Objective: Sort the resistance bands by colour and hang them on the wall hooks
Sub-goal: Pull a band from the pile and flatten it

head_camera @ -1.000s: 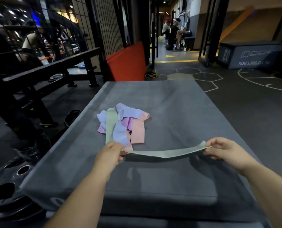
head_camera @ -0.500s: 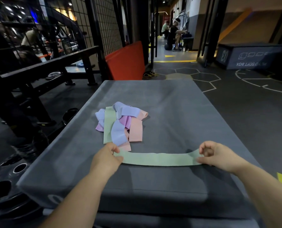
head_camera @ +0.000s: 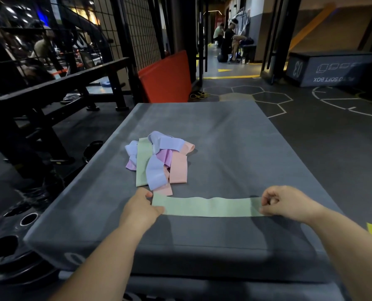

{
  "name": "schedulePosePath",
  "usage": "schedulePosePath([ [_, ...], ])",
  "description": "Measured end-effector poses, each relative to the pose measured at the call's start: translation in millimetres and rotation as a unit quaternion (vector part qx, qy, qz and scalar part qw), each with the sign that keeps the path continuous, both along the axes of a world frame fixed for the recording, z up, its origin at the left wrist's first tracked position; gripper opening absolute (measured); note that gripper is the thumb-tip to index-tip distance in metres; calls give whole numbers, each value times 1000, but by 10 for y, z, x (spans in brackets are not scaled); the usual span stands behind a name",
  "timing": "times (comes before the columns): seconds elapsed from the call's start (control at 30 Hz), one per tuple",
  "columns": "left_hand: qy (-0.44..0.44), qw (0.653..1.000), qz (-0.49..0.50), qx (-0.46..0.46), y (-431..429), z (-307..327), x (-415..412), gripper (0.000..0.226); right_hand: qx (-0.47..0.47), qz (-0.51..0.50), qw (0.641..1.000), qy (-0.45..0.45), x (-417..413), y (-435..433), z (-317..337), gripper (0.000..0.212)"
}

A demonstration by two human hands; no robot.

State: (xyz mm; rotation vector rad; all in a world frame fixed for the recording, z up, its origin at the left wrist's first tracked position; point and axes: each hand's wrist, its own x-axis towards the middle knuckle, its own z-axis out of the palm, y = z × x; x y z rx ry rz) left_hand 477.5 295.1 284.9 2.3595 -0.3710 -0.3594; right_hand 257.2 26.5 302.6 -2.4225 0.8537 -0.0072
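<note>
Head view. I log one pale green flat elastic resistance band lying flat, left to right, on the near part of the grey padded platform. The left hand has its fingers curled down over the band's left end and grips it against the surface. The right hand pinches the right end between thumb and bent fingers. Just beyond the left hand sits a loose pile of pastel bands — lavender-blue, pink-purple, peach and a second green one, all overlapping. I cannot tell whether its nearest peach strip touches the held band. Past the platform a red-orange mat leans against black mesh. Black weight plates lie on the floor at lower left.
</note>
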Motion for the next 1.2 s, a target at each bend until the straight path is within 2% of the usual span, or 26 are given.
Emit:
schedulePosePath([
  [0.17, 25, 995, 17, -93, -75, 12, -52, 21, -40, 2, 999, 12, 57, 62, 61, 13],
  [0.23, 42, 991, 11, -123, -132, 5, -100, 19, -50, 8, 999, -15, 121, 162, 92, 7],
  [0.37, 38, 986, -33, -160, -284, 1, -261, 18, 52, 61, 989, -123, 326, 465, 91, 15],
  [0.47, 1, 987, -83, -140, -416, -6, -412, 21, 154, 98, 969, -168, 436, 707, 141, 25],
  [0.57, -47, 984, -141, -100, -543, -16, -548, 23, 168, 119, 964, -170, 493, 846, 157, 35],
  [0.7, -95, 977, -182, -62, -637, -24, -636, 26, 214, 58, 956, -190, 536, 872, 89, 18],
  [0.77, -113, 973, -193, -59, -660, -30, -631, 24, 160, 24, 971, -178, 535, 812, 48, 15],
  [0.83, -169, 963, -209, -26, -676, -1, -621, 28, 97, 12, 982, -160, 514, 731, 22, 7],
  [0.9, -207, 952, -224, 9, -683, 28, -607, 46, 80, 6, 985, -153, 479, 655, -2, 15],
  [0.97, -182, 954, -237, 29, -673, 49, -582, 73, 69, -8, 987, -147, 439, 578, -19, 21],
  [1.03, -154, 956, -247, 42, -673, 23, -539, 85, 65, -18, 987, -146, 388, 503, -6, 23],
  [1.2, -100, 961, -258, 22, -704, -98, -437, 77, 62, -30, 991, -112, 225, 274, 19, 31],
])
